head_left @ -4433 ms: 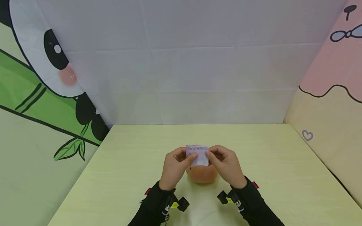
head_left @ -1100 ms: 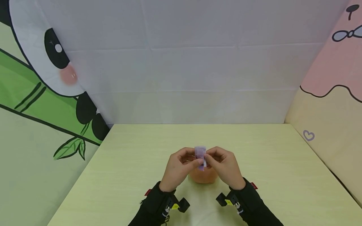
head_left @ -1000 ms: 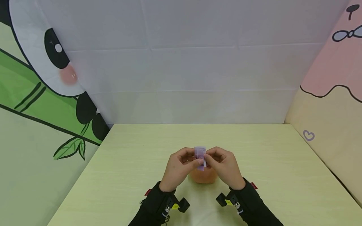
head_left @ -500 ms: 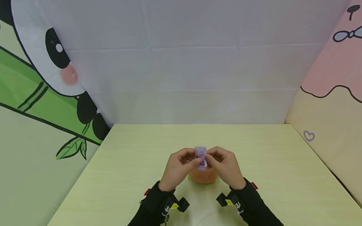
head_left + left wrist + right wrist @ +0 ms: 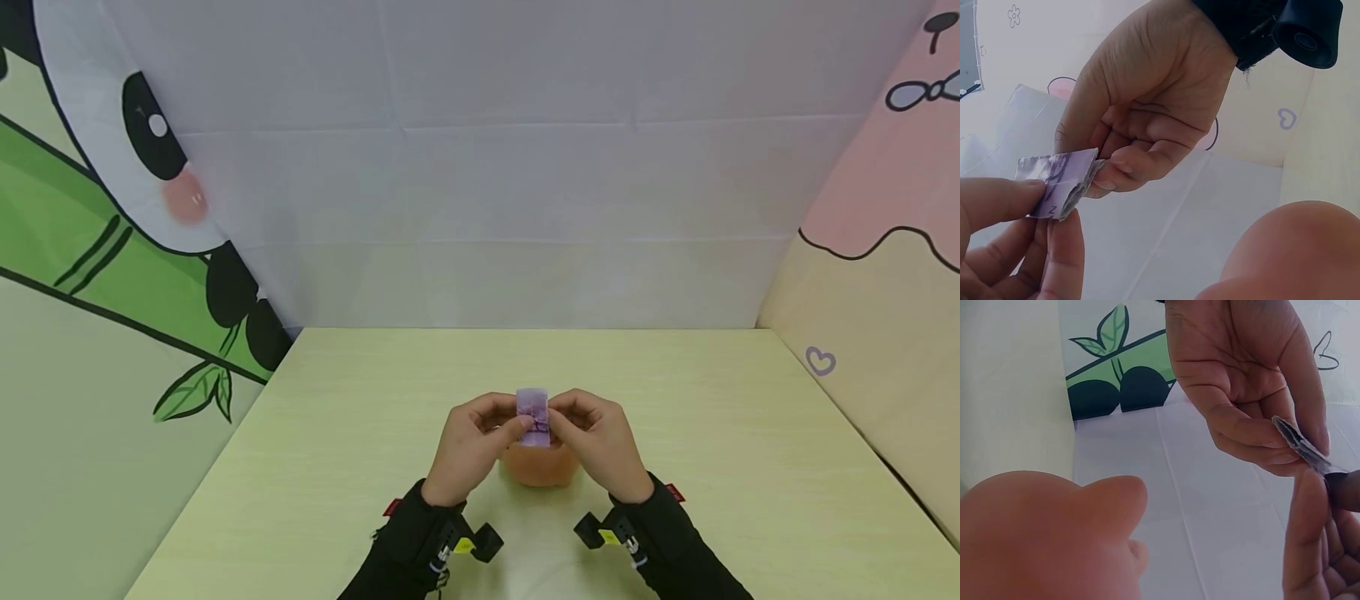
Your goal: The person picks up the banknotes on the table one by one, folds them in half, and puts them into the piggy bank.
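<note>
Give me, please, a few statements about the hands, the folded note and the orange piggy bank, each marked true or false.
1. Both hands pinch the folded purple banknote. True.
2. The orange piggy bank stands at the far edge of the table. False: it sits near the front, under the hands.
3. The left hand lies flat on the table. False: it is raised, with its fingers on the note.
4. The right hand holds the note above the piggy bank. True.
</note>
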The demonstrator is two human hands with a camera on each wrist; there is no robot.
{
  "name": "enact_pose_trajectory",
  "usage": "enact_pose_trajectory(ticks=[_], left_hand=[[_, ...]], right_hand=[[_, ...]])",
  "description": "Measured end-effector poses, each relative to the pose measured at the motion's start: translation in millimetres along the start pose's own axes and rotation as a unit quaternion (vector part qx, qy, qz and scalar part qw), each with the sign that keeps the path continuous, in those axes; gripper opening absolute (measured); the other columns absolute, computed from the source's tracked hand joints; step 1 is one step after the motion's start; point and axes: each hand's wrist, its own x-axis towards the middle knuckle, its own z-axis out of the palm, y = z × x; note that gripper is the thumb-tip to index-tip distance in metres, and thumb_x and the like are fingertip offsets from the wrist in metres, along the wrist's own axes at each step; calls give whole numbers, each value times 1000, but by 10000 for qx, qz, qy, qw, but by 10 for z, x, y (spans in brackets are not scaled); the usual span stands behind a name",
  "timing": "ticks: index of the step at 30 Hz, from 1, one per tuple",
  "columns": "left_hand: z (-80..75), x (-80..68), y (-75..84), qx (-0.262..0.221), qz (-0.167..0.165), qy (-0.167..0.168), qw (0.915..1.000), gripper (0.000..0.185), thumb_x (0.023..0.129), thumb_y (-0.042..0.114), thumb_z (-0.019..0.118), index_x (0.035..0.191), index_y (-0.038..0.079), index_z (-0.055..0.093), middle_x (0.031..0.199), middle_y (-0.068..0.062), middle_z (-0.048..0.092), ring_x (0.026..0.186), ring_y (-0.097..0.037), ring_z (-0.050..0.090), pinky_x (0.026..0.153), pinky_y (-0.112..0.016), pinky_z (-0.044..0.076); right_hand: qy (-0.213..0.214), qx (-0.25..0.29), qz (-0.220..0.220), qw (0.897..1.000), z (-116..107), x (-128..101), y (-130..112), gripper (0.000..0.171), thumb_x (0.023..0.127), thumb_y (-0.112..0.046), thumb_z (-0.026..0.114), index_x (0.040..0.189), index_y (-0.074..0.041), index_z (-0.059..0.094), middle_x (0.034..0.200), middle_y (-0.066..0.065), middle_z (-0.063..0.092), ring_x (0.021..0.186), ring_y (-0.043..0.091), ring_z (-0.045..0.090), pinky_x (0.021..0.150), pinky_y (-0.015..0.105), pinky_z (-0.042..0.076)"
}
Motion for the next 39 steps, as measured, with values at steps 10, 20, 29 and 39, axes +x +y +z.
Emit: enact_pose_trajectory(ticks=[10,20,29,39], left_hand=[[-2,-2,-10,71,90,108,9999,19,91,12,69,107,1,70,97,-20,69,72,-9,59,57,-22,48],[15,8,3,84,43,300,9995,15,90,7,70,103,0,71,93,-20,68,69,-10,59,55,-20,47],[28,-9,18,126,105,313,9994,15,90,7,69,103,0,71,93,-21,68,70,-9,60,57,-23,50],[27,-13,12,136,197,305,9992,15,91,9,69,103,0,71,94,-21,68,70,-8,60,56,-19,48]], right_hand=[[-63,135,69,9999,-4,5,5,7,93,-2,63,95,3,68,77,17,66,62,11,62,57,30,56],[-67,237,169,9996,-30,5,-11,12,97,-5,59,98,4,68,80,16,68,68,11,65,63,29,58],[0,213,185,9996,-9,-1,-26,14,92,-3,65,104,4,68,91,21,69,72,8,67,66,26,58],[-106,205,272,9994,5,-4,-4,11,93,-4,65,99,4,69,86,21,69,68,6,64,63,27,57]])
